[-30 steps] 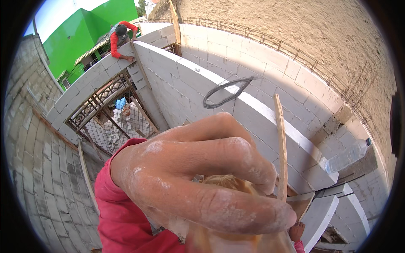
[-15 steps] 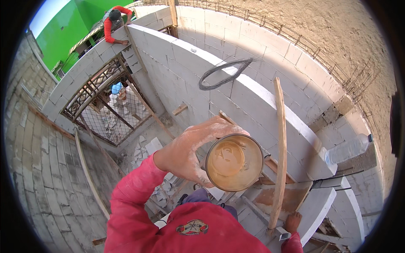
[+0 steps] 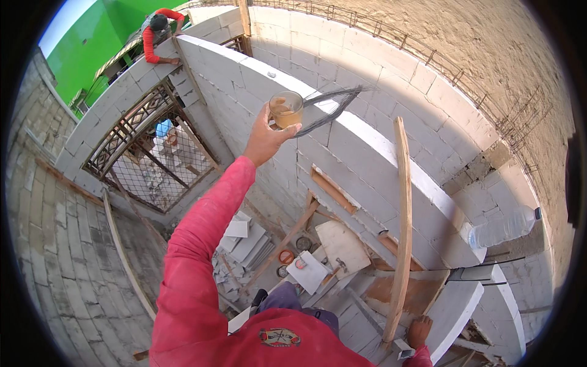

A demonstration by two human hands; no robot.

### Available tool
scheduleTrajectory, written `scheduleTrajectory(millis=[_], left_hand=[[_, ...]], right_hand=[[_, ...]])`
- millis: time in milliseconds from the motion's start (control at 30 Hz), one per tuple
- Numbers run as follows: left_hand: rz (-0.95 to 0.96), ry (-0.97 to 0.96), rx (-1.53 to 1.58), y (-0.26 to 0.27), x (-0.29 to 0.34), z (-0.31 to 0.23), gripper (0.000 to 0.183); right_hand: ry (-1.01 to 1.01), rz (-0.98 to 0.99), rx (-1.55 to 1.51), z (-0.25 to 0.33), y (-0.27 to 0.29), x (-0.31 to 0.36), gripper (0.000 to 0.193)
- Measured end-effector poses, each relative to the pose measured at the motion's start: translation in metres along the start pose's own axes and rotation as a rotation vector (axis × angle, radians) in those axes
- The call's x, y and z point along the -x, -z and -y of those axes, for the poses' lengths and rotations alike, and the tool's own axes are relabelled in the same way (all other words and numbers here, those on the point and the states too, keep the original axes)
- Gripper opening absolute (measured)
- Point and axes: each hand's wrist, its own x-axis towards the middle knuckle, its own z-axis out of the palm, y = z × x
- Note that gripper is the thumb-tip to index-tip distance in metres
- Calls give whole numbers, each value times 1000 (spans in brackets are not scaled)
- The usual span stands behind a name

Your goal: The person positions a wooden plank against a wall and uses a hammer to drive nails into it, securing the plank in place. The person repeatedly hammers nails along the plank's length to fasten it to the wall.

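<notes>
My left hand (image 3: 272, 136) is stretched out ahead, its fingers shut around a clear drinking glass (image 3: 286, 109) with light brown liquid in it. The glass is near the top of a white block wall (image 3: 342, 144), beside a coil of dark wire (image 3: 333, 113) that lies over the wall's top edge. At the lower right, my right hand (image 3: 419, 331) rests beside the edge of a white block (image 3: 454, 318), with its fingers lying forward and nothing visible in them. A wooden post (image 3: 400, 232) stands next to this hand.
A plastic water bottle (image 3: 504, 227) lies on the wall at right. Below are stacked white slabs (image 3: 251, 244), a pale board (image 3: 342, 248) and wooden braces. At far left, another person (image 3: 160, 30) in red sleeves leans over the wall above a metal window grille (image 3: 156, 156).
My left hand has moved away from me, carrying the glass forward and up-left toward the wall top. The floor below shows more. My right hand stays by the block.
</notes>
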Motion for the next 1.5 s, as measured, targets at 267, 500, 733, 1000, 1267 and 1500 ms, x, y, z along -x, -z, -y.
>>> scheduleTrajectory(millis=[267, 500, 733, 1000, 1267, 1500], left_hand=[[-344, 18, -156, -30, -153, 121, 85], [-478, 125, -276, -58, -218, 173, 91], [-325, 80, -72, -21, -283, 261, 54], [-179, 235, -129, 12, -351, 320, 52], [-172, 46, -195, -15, -349, 304, 49], [-290, 47, -196, -21, -304, 296, 78]], right_hand=[[-18, 229, -123, 0, 24, -11, 18], [106, 49, -60, 1, 44, -5, 19], [-68, 243, -80, 10, 40, -8, 22], [-86, 134, 5, 25, 49, 0, 16], [-66, 122, 24, 20, 45, -3, 17], [-84, 47, -140, 19, 37, -3, 18]])
